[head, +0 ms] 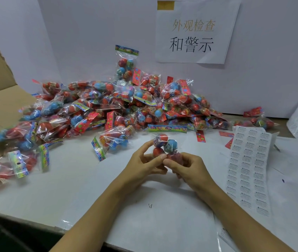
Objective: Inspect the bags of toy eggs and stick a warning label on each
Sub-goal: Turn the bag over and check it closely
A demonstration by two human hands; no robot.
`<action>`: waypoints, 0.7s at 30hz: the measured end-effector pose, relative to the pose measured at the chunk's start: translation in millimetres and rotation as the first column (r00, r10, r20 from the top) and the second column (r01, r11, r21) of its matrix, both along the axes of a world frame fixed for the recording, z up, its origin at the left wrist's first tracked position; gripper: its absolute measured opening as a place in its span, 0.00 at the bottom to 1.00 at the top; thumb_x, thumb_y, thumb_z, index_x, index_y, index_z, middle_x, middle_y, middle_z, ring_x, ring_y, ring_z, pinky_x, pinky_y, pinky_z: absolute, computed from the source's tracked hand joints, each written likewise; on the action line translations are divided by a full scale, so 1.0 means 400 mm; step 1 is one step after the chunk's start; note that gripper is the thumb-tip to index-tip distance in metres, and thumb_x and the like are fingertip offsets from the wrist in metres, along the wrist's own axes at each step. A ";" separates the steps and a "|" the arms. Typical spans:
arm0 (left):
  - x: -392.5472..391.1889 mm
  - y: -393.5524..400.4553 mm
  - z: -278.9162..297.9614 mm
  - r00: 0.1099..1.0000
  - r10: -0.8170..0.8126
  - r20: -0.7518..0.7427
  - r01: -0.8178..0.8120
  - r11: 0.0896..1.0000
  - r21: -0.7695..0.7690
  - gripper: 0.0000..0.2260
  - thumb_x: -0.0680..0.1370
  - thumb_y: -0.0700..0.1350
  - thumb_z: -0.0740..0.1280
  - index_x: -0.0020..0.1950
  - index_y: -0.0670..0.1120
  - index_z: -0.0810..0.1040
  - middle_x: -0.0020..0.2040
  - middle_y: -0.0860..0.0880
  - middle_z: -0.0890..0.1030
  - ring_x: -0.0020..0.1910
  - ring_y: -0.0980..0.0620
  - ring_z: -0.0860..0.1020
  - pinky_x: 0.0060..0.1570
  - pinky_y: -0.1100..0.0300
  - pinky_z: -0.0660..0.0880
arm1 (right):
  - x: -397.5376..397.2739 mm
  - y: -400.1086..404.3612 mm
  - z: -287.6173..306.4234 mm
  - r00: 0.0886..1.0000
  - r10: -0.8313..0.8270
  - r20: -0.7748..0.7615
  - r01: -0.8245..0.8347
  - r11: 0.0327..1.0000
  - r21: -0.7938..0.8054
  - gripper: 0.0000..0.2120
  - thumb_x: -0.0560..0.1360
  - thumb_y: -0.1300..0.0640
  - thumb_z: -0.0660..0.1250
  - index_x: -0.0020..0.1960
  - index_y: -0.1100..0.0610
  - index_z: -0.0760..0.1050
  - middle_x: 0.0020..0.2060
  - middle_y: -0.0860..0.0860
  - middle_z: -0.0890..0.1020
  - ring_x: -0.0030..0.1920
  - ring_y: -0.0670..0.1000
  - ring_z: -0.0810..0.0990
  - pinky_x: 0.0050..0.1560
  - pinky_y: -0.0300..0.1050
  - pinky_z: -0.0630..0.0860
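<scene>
here, nearest first, all placed from the held bag:

table edge: the near edge of the white table [82,193] runs slantwise below and left of the held bag, with dark space under it.

open room: bare white top lies between that edge and the held bag, and also to its left as far as the spilled bags.

left hand: the left hand [142,165] has thumb and fingers curled round the left side of the held bag, thumb tip on a red egg.

right hand: the right hand [186,168] pinches the lower right of the same bag, fingers bent close around it.

held bag: the held bag [164,144] is clear film with red and blue eggs, lifted just above the table between both hands.

label sheet: the label sheet [248,168] lies flat to the right of the held bag, near but apart from it.

loose bag: a single bag [111,140] lies just left of the held bag.

pile: the pile of bags [117,106] spreads behind the held bag, spilling left onto the cardboard box flap [1,106].

sign: a paper sign [195,31] hangs on the wall behind the pile, above and right of the held bag.
</scene>
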State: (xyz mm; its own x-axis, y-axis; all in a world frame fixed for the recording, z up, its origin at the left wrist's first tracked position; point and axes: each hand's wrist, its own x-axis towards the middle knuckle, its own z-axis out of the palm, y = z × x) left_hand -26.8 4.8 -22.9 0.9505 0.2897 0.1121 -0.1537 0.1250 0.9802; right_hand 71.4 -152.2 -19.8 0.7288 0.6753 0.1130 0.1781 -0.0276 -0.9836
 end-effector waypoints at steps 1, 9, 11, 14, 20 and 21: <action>0.000 0.002 0.000 1.000 0.012 0.005 -0.012 1.000 0.006 0.19 0.76 0.47 0.76 0.66 0.58 0.79 0.51 0.40 0.86 0.46 0.40 0.85 0.47 0.54 0.82 | 0.001 0.000 0.000 1.000 0.004 -0.014 -0.004 1.000 0.005 0.19 0.64 0.42 0.77 0.42 0.58 0.83 0.27 0.48 0.79 0.27 0.45 0.74 0.28 0.35 0.70; 0.002 0.001 0.003 0.998 0.053 -0.018 -0.053 0.998 -0.015 0.17 0.72 0.46 0.78 0.55 0.40 0.81 0.42 0.36 0.83 0.34 0.44 0.81 0.34 0.59 0.79 | 0.008 0.000 -0.004 0.997 0.038 -0.068 -0.036 0.999 0.029 0.18 0.65 0.38 0.75 0.35 0.54 0.84 0.24 0.52 0.76 0.22 0.47 0.70 0.23 0.37 0.66; 0.001 -0.001 0.006 0.998 0.059 -0.022 -0.059 0.998 -0.017 0.19 0.72 0.49 0.80 0.56 0.39 0.81 0.42 0.36 0.84 0.36 0.43 0.83 0.37 0.58 0.80 | 0.007 0.004 -0.007 0.997 -0.012 -0.076 0.015 0.999 0.048 0.22 0.65 0.35 0.73 0.34 0.56 0.83 0.24 0.51 0.76 0.23 0.46 0.70 0.24 0.35 0.67; 0.003 -0.008 0.011 0.993 0.110 -0.036 -0.111 0.994 -0.024 0.18 0.72 0.52 0.75 0.54 0.41 0.83 0.41 0.37 0.85 0.36 0.42 0.84 0.38 0.57 0.82 | 0.001 0.012 -0.006 0.997 -0.073 -0.032 0.074 0.997 0.026 0.22 0.66 0.36 0.71 0.32 0.55 0.82 0.21 0.48 0.72 0.22 0.45 0.67 0.24 0.34 0.65; 0.001 -0.012 0.025 0.996 0.084 -0.032 -0.087 0.992 -0.092 0.15 0.72 0.55 0.77 0.50 0.45 0.84 0.39 0.38 0.84 0.34 0.41 0.83 0.35 0.58 0.80 | -0.002 0.010 0.006 0.997 -0.006 -0.077 0.012 0.997 0.080 0.20 0.68 0.35 0.69 0.31 0.51 0.82 0.22 0.51 0.71 0.22 0.46 0.65 0.24 0.35 0.64; 0.000 -0.011 0.028 0.997 0.071 -0.023 -0.073 0.990 -0.119 0.16 0.71 0.56 0.78 0.49 0.46 0.84 0.39 0.38 0.83 0.34 0.42 0.83 0.34 0.59 0.80 | -0.003 0.009 0.005 0.997 0.009 -0.072 -0.002 0.995 0.097 0.21 0.68 0.35 0.68 0.31 0.51 0.82 0.22 0.51 0.72 0.23 0.46 0.66 0.25 0.35 0.65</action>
State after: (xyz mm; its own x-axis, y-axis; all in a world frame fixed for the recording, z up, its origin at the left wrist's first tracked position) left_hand -26.8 0.2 -11.6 0.9282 0.3681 0.0544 -0.1480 0.2311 0.9616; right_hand 70.1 -148.7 -17.7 0.7335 0.6681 0.1254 0.1064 0.0694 -0.9919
